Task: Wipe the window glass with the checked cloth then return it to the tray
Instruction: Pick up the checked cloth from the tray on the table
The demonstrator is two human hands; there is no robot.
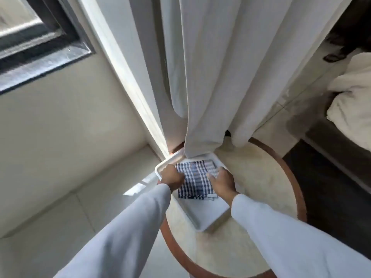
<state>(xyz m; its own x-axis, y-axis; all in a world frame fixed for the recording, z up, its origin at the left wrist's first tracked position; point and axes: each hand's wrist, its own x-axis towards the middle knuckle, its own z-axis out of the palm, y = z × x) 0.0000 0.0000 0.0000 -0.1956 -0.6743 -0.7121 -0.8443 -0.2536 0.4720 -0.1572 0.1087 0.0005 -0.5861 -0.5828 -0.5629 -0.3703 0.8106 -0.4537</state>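
A folded blue-and-white checked cloth (195, 180) lies in the far half of a white tray (204, 215) on a small round table. My left hand (172, 177) is closed on the cloth's left edge. My right hand (222, 182) rests on the cloth's right edge, fingers curled onto it. The window (30, 47), with a dark frame, is at the upper left, well away from both hands.
The round table (267, 177) has a pale top and a brown wooden rim. A white curtain (220, 77) hangs straight ahead, its hem touching the tray's far end. White bedding (353, 101) lies at the right. A pale wall and tiled floor are on the left.
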